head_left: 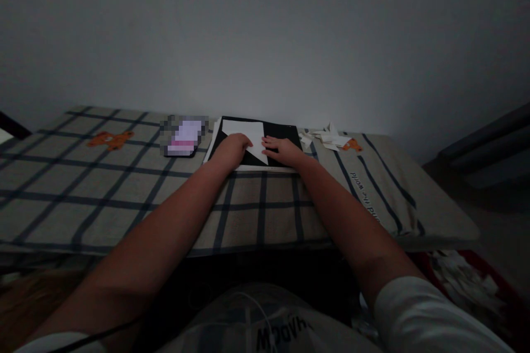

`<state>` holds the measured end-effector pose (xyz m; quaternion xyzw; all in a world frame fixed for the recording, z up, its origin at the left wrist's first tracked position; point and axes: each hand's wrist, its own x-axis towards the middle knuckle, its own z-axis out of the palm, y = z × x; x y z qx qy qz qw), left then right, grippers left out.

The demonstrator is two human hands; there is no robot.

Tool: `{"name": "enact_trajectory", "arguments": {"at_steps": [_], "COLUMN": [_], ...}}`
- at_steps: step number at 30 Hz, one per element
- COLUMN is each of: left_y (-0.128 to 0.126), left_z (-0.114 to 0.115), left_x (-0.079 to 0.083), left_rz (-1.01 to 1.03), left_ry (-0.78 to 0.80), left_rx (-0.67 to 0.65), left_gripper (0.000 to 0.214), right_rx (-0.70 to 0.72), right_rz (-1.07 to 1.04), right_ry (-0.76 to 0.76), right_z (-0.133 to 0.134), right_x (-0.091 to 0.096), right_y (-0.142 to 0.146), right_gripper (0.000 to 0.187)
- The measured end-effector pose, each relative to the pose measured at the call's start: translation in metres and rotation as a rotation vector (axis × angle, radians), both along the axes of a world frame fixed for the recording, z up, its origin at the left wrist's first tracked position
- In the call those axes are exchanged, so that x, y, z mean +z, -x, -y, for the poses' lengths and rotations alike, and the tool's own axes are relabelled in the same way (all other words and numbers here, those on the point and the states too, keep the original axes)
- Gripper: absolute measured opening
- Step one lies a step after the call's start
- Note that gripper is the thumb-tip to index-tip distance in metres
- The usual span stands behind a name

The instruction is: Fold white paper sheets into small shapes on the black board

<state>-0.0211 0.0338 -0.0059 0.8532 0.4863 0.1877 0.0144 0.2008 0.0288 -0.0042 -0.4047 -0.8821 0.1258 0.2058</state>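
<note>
A white sheet of paper (250, 134), folded to a pointed shape, lies on a black board (285, 132) at the far middle of the table. My left hand (232, 148) rests on the paper's left part with fingers curled and pressed down. My right hand (282, 149) lies flat on the paper's right edge, fingers stretched toward the left hand. Both forearms reach straight ahead from my body.
The table wears a checked grey cloth (103, 193) with orange bear patches (110, 139). A phone with a lit screen (184, 137) lies left of the board. A pile of folded white paper pieces (327, 137) sits to the right. White scraps fill a red container (464, 278) at lower right.
</note>
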Motion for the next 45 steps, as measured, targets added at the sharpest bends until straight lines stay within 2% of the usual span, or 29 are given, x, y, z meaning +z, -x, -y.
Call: {"name": "enact_trajectory", "arguments": {"at_steps": [6,13,20,23,33,41,45], "left_y": [-0.001,-0.007,0.001,0.005,0.003,0.008,0.008], "left_z": [0.01,0.02,0.012,0.009,0.002,0.011,0.011], "left_x": [0.007,0.009,0.011,0.013,0.005,0.015,0.017], "left_rz": [-0.018,-0.013,0.086,0.093,0.071,0.074,0.061], "left_ry": [0.001,-0.002,0.062,0.082,0.024,0.028,0.034], "left_rx": [-0.055,-0.005,-0.019,-0.006,0.109,0.29,0.34], "left_gripper": [0.027,0.047,0.026,0.026,0.03,0.028,0.027], "right_rx": [-0.012,-0.02,-0.013,-0.015,-0.016,-0.013,-0.017], "right_rz": [0.027,0.018,-0.004,0.004,0.04,0.038,0.017], "right_ry": [-0.027,-0.014,0.013,0.013,0.0,-0.016,-0.001], "right_z": [-0.001,0.001,0.002,0.002,0.003,0.001,0.0], "right_x": [-0.002,-0.002,0.0,0.001,0.004,0.001,0.0], "right_y": [0.001,0.0,0.0,0.0,0.001,0.001,0.0], "right_gripper": [0.038,0.039,0.039,0.039,0.039,0.038,0.036]}}
